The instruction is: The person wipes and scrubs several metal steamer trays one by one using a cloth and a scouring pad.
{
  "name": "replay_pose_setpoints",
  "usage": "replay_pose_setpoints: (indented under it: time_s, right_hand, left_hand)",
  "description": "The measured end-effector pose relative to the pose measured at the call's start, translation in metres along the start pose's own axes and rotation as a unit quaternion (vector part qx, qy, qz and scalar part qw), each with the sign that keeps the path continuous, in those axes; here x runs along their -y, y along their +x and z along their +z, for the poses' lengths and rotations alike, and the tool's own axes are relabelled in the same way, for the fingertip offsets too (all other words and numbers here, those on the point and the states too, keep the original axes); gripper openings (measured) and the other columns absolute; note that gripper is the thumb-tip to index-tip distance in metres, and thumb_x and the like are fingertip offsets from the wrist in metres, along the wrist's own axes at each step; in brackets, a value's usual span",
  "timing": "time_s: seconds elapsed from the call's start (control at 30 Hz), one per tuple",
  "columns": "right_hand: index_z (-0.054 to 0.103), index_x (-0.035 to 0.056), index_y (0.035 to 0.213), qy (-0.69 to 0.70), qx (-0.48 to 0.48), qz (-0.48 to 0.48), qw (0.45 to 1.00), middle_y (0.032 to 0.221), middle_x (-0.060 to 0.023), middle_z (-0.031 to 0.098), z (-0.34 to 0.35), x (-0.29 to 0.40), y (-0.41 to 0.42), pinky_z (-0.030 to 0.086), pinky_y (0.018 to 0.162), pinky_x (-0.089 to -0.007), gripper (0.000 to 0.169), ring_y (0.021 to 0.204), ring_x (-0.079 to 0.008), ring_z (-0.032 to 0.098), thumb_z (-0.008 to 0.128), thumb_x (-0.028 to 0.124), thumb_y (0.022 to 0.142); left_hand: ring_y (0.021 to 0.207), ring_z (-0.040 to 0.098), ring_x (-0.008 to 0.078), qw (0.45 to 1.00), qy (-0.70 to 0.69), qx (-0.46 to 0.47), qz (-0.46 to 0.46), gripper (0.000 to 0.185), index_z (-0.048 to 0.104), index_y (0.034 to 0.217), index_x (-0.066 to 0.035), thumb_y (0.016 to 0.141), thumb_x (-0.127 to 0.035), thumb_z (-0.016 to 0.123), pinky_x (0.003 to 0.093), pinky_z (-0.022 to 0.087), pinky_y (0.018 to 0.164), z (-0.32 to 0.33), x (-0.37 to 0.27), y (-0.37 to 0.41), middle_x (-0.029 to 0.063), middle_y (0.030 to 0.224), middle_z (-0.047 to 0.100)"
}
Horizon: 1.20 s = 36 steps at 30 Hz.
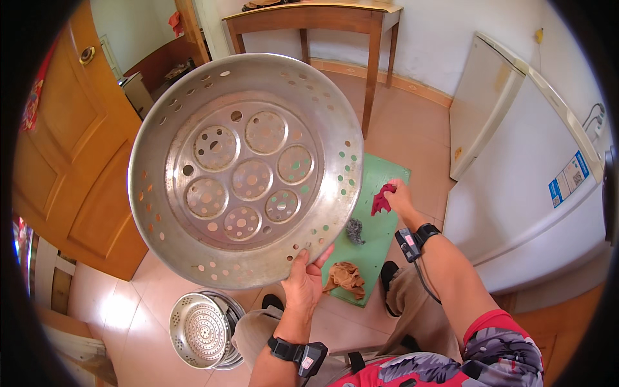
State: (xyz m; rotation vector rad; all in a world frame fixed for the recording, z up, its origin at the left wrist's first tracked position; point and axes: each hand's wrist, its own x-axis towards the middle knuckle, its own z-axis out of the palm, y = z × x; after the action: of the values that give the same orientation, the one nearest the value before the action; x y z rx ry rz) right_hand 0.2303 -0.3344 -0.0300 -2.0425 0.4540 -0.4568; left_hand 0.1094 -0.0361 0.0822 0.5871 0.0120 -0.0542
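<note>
My left hand (305, 276) grips the lower rim of a large, round metal steamer tray (252, 180), raised and tilted with its holed inside facing me. Several ringed circles are pressed into its base. Off to the right, my right hand (399, 197) pinches a crumpled dark red cloth (382, 200) over a green board (382, 174). A grey steel-wool scourer (355, 231) lies on that board, beyond the tray's right edge. Closer to me, a bunched brown cloth (345, 279) rests at the board's near end. Part of the board is hidden behind the tray.
Smaller perforated steamer trays (200, 331) are stacked on the tiled floor by my left knee. A wooden door (82, 145) stands at the left. Ahead is a wooden table (309, 19), and a white refrigerator (517, 193) takes up the right side.
</note>
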Motion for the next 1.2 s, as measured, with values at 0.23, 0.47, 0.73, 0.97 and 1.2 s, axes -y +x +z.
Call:
replay_pose_setpoints:
  time_s: [0.23, 0.47, 0.73, 0.97, 1.2]
  right_hand:
    - [0.047, -0.0008, 0.115, -0.268, -0.010, -0.108, 0.957, 0.108, -0.0234, 0.054, 0.026, -0.031, -0.007, 0.042, 0.087, -0.0382, 0.055, 0.101, -0.0340, 0.053, 0.064, 0.016, 0.066]
    - [0.036, 0.0007, 0.127, -0.247, 0.313, -0.034, 0.917, 0.127, -0.0214, 0.040, 0.076, -0.047, -0.024, 0.036, 0.094, -0.0395, 0.058, 0.115, -0.0345, 0.040, 0.058, 0.017, 0.076]
    - [0.034, 0.0036, 0.129, -0.379, 0.388, -0.045, 0.839, 0.121, -0.0237, 0.043, 0.118, -0.072, -0.068, 0.035, 0.093, -0.0483, 0.065, 0.109, -0.0424, 0.041, 0.063, 0.023, 0.075]
    - [0.038, -0.0061, 0.120, -0.385, 0.255, -0.053, 0.885, 0.107, -0.0283, 0.051, 0.114, -0.082, -0.113, 0.040, 0.084, -0.0446, 0.093, 0.104, -0.0409, 0.045, 0.080, 0.041, 0.052]
    - [0.048, -0.0079, 0.106, -0.295, 0.346, 0.104, 0.884, 0.094, -0.0202, 0.058, 0.079, -0.064, -0.074, 0.048, 0.066, -0.0357, 0.065, 0.080, -0.0260, 0.059, 0.079, 0.023, 0.058]
  left_hand:
    - [0.111, 0.048, 0.0273, 1.000, -0.026, 0.007, -0.012, 0.041, 0.036, 0.124, -0.006, 0.084, 0.000, 0.041, 0.0511, 0.044, 0.090, -0.006, -0.009, -0.002, 0.0092, 0.122, 0.046]
    - [0.105, 0.053, 0.0248, 1.000, -0.014, 0.007, -0.007, 0.033, 0.044, 0.117, -0.005, 0.084, -0.005, 0.045, 0.0463, 0.048, 0.085, -0.006, -0.019, -0.006, 0.0073, 0.115, 0.052]
    - [0.104, 0.054, 0.0239, 1.000, -0.014, 0.002, -0.001, 0.034, 0.044, 0.118, -0.007, 0.084, -0.007, 0.047, 0.0451, 0.049, 0.084, -0.006, -0.018, -0.002, 0.0064, 0.115, 0.052]
    - [0.106, 0.052, 0.0236, 0.999, 0.001, -0.012, 0.032, 0.036, 0.041, 0.120, -0.007, 0.084, -0.008, 0.047, 0.0448, 0.048, 0.085, -0.004, -0.023, 0.001, 0.0057, 0.117, 0.050]
    - [0.107, 0.051, 0.0228, 0.999, -0.005, -0.015, 0.051, 0.036, 0.039, 0.121, -0.006, 0.086, -0.009, 0.045, 0.0433, 0.048, 0.087, -0.008, -0.016, 0.007, 0.0069, 0.119, 0.049]
